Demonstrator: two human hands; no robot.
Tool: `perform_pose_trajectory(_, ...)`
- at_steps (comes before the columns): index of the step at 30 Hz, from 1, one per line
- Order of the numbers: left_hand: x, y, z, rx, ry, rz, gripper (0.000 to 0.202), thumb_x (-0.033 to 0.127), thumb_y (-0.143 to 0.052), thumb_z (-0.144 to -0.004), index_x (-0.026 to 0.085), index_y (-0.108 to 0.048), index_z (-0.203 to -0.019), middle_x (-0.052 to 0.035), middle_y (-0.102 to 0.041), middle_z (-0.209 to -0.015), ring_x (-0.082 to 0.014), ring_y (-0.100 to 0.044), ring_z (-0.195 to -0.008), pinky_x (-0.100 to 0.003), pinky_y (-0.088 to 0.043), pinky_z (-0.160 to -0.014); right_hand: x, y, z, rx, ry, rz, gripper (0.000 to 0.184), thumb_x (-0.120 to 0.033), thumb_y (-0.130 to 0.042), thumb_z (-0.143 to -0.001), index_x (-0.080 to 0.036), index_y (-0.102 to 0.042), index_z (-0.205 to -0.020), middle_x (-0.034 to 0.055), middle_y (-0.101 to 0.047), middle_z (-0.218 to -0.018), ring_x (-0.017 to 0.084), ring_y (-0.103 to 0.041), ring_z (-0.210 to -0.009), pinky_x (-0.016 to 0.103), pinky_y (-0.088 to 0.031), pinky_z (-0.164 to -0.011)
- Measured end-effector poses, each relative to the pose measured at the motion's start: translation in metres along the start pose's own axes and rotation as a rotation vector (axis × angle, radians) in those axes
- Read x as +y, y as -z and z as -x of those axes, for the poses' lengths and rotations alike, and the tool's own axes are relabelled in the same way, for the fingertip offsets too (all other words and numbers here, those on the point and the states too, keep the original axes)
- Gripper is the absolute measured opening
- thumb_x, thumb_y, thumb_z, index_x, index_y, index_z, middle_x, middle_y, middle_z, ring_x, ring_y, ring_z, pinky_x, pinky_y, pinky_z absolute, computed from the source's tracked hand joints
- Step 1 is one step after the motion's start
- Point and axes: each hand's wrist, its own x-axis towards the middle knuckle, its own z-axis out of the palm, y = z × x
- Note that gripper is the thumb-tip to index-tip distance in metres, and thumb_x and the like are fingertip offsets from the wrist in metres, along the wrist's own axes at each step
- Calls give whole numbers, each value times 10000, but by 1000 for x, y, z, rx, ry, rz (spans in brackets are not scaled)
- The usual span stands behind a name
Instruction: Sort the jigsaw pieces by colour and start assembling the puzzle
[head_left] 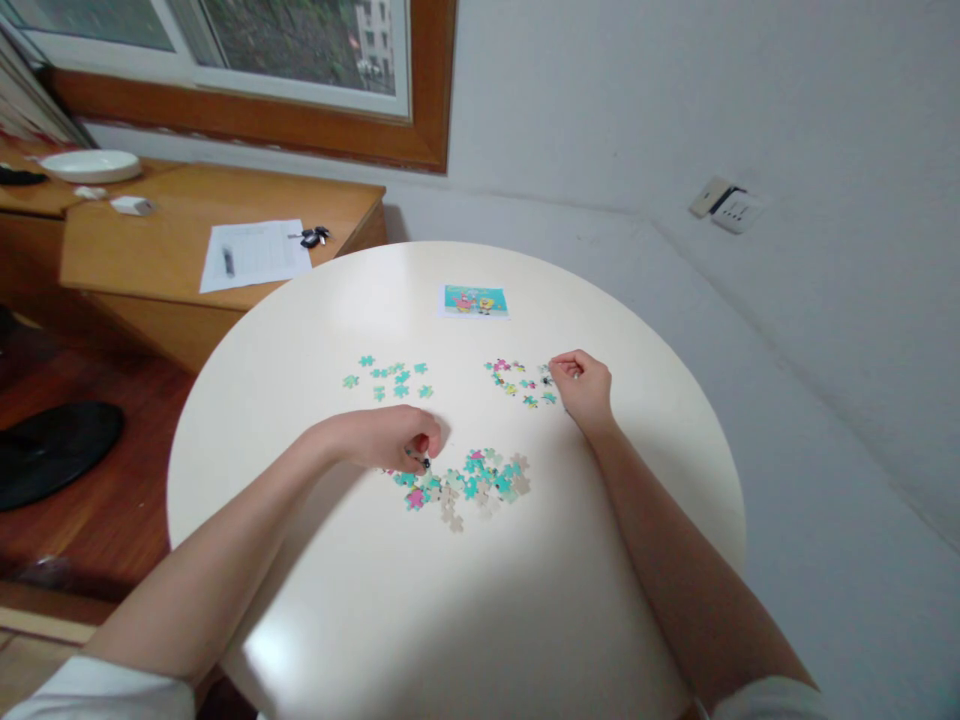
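Left hand [390, 438] pinched a small dark jigsaw piece [426, 462] at the left edge of the near pile of teal, pink and grey cardboard pieces [480, 485] on the round cream table [465, 620]. Right hand [583, 388] was curled narrow at the far-right cluster of pink and yellow pieces [517, 380]; couldn't tell if it held one.

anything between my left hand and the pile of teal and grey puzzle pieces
Nothing visible: the left hand touches the left edge of the loose pile of teal and grey jigsaw pieces on the round cream table.
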Motion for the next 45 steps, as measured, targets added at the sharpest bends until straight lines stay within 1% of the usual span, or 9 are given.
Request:
perform_pose_trajectory(7, 3, 0, 0, -9, 9, -18, 115, 71, -502, -664, 166, -522, -726, -7, -517, -762, -97, -448, -612, -229, -354, -576, 0, 0, 0, -14, -6, 0, 93, -261, -576, -624, -176, -600, -654, -32, -516, -549, 116, -453, -546, 264, -394, -553)
perform_pose_trajectory(15, 9, 1, -1, 36, -76, -33, 175, 23, -440, -624, 179, -460, -701, -8, -491, -763, -107, -418, -630, -240, -347, -588, -2, 1, 1, -20, -12, -1, 88, -254, -580, -629, -173, -600, -659, -28, -521, -562, 116, -455, -545, 267, -402, -557)
perform_pose_trajectory(20, 10, -1, 0, 46, -11, 53, 151, 46, -424, -639, 191, -425, -684, 20, -433, -683, -92, -344, -561, -225, -307, -513, -1, 1, 0, -27, -7, 12, 90, -258, -585, -641, -174, -603, -666, -21, -535, -574, 120, -466, -550, 272, -413, -565)
perform_pose_trajectory(22, 8, -2, -1, 88, 25, 65, 142, 64, -431, -659, 187, -467, -722, 22, -440, -671, -90, -349, -557, -216, -304, -506, -1, 1, 0, -23, -2, 17, 97, -267, -584, -644, -174, -604, -667, -23, -532, -568, 120, -465, -549, 272, -415, -564)
perform_pose_trajectory(27, 3, -4, -7, 290, 63, 70, 241, 136, -460, -716, 154, -596, -914, -6, -556, -725, -98, -452, -612, -222, -363, -581, 0, 1, 0, -21, 10, 8, 112, -282, -580, -637, -176, -603, -666, -26, -523, -555, 117, -457, -545, 269, -413, -559)
perform_pose_trajectory(30, 1, -4, -9, 365, 75, 76, 202, 162, -465, -728, 134, -620, -854, -12, -574, -680, -96, -459, -590, -234, -369, -585, 0, 0, 0, -21, -2, -4, 124, -293, -581, -634, -176, -600, -667, -31, -510, -549, 114, -444, -536, 269, -409, -559)
perform_pose_trajectory(34, -1, -3, -11, 427, 112, 123, 144, 229, -481, -771, 141, -594, -758, 0, -576, -622, -88, -466, -565, -231, -376, -573, -1, 1, 1, -14, 3, 0, 136, -306, -581, -635, -176, -596, -672, -35, -507, -554, 111, -437, -534, 271, -407, -568)
perform_pose_trajectory(41, -8, -2, -15, 564, 95, 199, 133, 248, -536, -767, 146, -582, -694, -22, -631, -715, -111, -551, -687, -270, -440, -690, -5, 1, 5, -28, 41, 13, 131, -303, -561, -645, -179, -592, -676, -32, -503, -553, 117, -448, -538, 272, -410, -570)
perform_pose_trajectory(45, -11, 0, -16, 596, 76, 315, 157, 286, -580, -758, 140, -600, -704, -23, -619, -701, -100, -527, -650, -267, -443, -664, -9, 0, 9, -53, 86, 43, 124, -301, -546, -675, -187, -593, -686, -22, -519, -571, 125, -468, -556, 277, -426, -598)
